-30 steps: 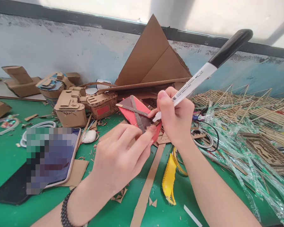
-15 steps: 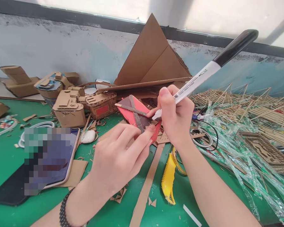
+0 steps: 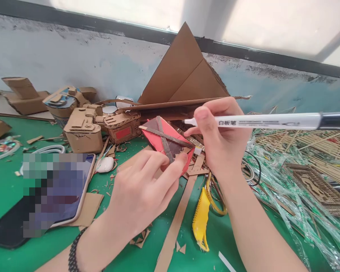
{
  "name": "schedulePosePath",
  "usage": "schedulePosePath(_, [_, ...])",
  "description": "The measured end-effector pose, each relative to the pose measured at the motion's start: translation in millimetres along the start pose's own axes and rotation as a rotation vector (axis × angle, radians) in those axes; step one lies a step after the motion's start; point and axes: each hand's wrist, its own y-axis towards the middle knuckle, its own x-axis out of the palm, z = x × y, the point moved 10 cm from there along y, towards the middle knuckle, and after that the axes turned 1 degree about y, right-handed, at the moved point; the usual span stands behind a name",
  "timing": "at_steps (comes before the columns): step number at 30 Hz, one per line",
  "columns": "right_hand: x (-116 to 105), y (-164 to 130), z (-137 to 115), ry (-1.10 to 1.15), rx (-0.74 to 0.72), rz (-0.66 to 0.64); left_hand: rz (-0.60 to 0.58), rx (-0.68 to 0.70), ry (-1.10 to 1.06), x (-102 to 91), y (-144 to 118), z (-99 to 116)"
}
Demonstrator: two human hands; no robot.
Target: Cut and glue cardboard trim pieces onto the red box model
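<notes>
A person's left hand [image 3: 141,189] pinches the near corner of a red cardboard piece [image 3: 161,138] crossed with grey strips, holding it tilted just above a green bench [image 3: 11,181] littered with cardboard offcuts. The right hand [image 3: 223,139] is closed around a white whiteboard marker [image 3: 260,121] with a black end, which lies almost level and points left, its tip just above the red piece and clear of it. A black bead bracelet [image 3: 73,251] circles the left wrist. Below the right hand, a yellow utility knife [image 3: 200,219] rests on the bench beside a long cardboard strip [image 3: 175,223]. A phone [image 3: 65,189] lies to the left, near a white computer mouse [image 3: 105,164]. Small cardboard models [image 3: 83,130] stand behind them, and a large folded cardboard sheet [image 3: 184,71] leans against the wall. At right, stick-built frames [image 3: 306,139] sit among clear plastic wrappers [image 3: 286,189].
</notes>
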Motion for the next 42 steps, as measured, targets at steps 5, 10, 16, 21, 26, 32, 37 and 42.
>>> schedulePosePath(5, [4, -2, -9, -0.225, 0.008, -0.075, 0.022, 0.024, 0.097, 0.6, -3, 3])
schedulePosePath(10, [9, -3, -11, -0.377, 0.059, -0.149, 0.006, 0.02, 0.141, 2.8, -3, 6])
schedulePosePath(16, [13, -3, -13, -0.394, 0.0, -0.182, 0.005, 0.023, 0.153, 5.8, -2, 6])
schedulePosePath(21, [14, -4, -13, -0.415, -0.022, -0.193, -0.01, 0.022, 0.159, 6.5, -3, 7])
schedulePosePath(26, [16, -4, -14, -0.444, -0.038, -0.215, -0.003, 0.012, 0.162, 7.2, -2, 6])
schedulePosePath(32, [15, -3, -13, -0.435, -0.054, -0.202, -0.005, 0.016, 0.161, 8.1, -2, 6])
schedulePosePath(37, [16, -4, -14, -0.44, -0.059, -0.206, -0.015, 0.009, 0.156, 8.4, -3, 6])
schedulePosePath(42, [17, -5, -15, -0.438, -0.073, -0.21, -0.004, 0.009, 0.151, 7.8, -3, 5])
